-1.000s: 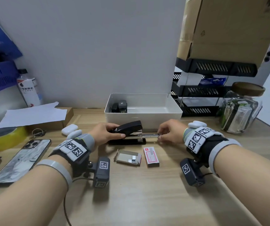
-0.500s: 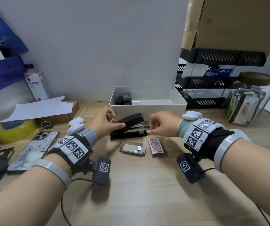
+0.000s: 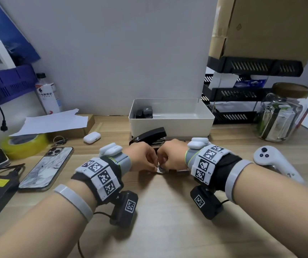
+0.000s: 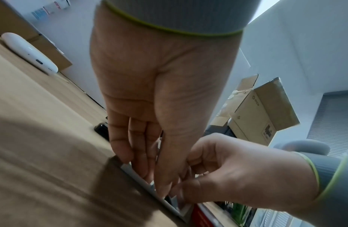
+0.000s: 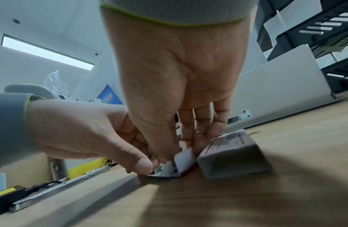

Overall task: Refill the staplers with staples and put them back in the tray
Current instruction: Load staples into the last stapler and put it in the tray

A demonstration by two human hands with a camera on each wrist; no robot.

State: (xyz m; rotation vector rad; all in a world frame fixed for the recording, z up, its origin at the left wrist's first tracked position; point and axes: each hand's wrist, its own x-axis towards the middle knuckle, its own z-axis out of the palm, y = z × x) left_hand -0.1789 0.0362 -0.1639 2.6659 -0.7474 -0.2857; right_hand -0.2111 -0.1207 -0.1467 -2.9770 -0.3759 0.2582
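step: pulling staples from open staple box [image 5: 185,161] | left hand [image 3: 142,157] steadies it with its fingertips, right hand [image 3: 171,157] pinches inside | stapler [image 3: 149,136] open behind | tip: lift the strip out whole, flat

Even, cool indoor light fills the head view, with soft shadows under both forearms on the counter [image 3: 160,229]; straight edges bow toward the corners from the wide lens. In the right wrist view a ceiling light strip [image 5: 46,51] glows bright, slightly blown out, and a broad dark shadow covers the near counter, which is smeared and out of focus. The left wrist view is soft overall, its foreground blurred, with the fingers [image 4: 120,145] dim and indistinct.
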